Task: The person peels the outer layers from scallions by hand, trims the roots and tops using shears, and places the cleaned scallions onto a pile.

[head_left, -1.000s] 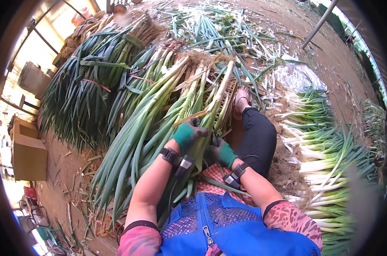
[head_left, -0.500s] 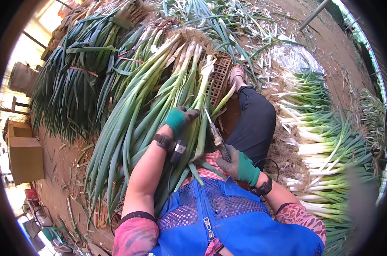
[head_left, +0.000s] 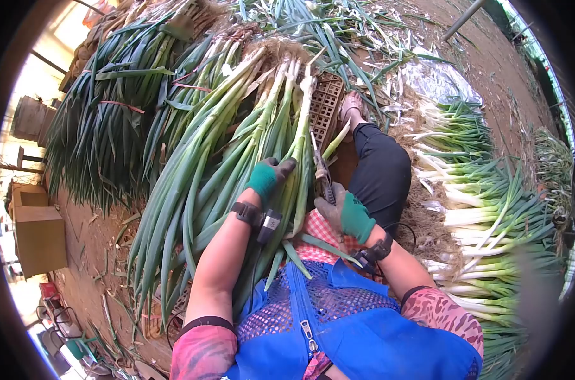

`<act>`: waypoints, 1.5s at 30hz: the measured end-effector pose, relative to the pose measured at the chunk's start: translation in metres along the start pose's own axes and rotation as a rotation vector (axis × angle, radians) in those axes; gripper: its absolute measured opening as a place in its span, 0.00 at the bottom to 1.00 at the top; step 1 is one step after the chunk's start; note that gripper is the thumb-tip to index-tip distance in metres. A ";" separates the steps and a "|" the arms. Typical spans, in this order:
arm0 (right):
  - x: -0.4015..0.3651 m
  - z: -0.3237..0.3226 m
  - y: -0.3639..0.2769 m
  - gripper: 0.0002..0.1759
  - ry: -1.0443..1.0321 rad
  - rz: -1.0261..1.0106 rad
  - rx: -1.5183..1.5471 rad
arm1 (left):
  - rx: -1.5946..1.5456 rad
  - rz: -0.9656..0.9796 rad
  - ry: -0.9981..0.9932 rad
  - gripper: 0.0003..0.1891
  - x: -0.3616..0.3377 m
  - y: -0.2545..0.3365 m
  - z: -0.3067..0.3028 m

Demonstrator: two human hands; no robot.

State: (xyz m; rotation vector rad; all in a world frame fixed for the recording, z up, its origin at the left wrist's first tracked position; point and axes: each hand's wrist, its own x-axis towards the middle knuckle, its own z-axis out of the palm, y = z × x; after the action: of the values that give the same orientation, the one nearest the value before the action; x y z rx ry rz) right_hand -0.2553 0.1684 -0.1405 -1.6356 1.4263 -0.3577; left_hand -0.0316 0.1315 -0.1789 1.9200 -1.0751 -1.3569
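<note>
This looks like a farm shed: dirt floor (head_left: 86, 218), slanting pole (head_left: 463, 20) far right, strewn leaves (head_left: 300, 24) far off, tied onion bundles (head_left: 104, 142) left, onion pile (head_left: 189, 168) near the middle, onion row (head_left: 471, 218) right.

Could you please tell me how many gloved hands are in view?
2: the left hand, on the long green stalks, and the right hand, holding a slim tool. I see no others; neither of these is fully hidden.

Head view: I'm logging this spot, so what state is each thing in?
Left grip: gloved, touching the front onions
Right grip: gloved, closed around the tool
Tool: held
Front onions: roots on, no band visible
Dark-leaved bundle: tied with red band
Onion row: laid side by side
Crate: partly covered
Vest: zipped
</note>
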 end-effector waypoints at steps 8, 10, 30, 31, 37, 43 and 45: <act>-0.047 -0.013 -0.017 0.27 -0.179 0.021 -0.136 | 0.001 0.000 0.083 0.30 0.021 -0.026 0.010; -0.038 -0.007 -0.017 0.27 -0.142 -0.012 -0.230 | -0.025 0.056 0.146 0.31 0.029 -0.036 0.015; -0.057 -0.019 -0.034 0.27 -0.234 0.032 -0.390 | 0.010 -0.077 0.159 0.33 0.025 -0.015 0.009; -0.055 -0.019 -0.034 0.27 -0.238 0.038 -0.382 | 0.052 -0.056 0.183 0.32 0.026 -0.018 0.010; 0.007 -0.012 -0.018 0.28 -0.157 0.035 -0.395 | 0.158 -0.012 0.192 0.32 0.030 -0.022 0.016; 0.111 -0.007 -0.016 0.32 -0.096 0.043 -0.538 | 0.184 -0.016 0.135 0.32 0.034 -0.034 0.020; 0.141 -0.010 -0.017 0.33 -0.068 0.082 -0.522 | 0.211 0.018 0.146 0.32 0.036 -0.042 0.023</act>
State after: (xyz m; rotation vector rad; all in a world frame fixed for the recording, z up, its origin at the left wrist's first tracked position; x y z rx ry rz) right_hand -0.2103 0.0361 -0.1689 -1.9655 1.6166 0.1326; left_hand -0.0343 0.1236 -0.2381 2.1178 -1.1991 -1.1106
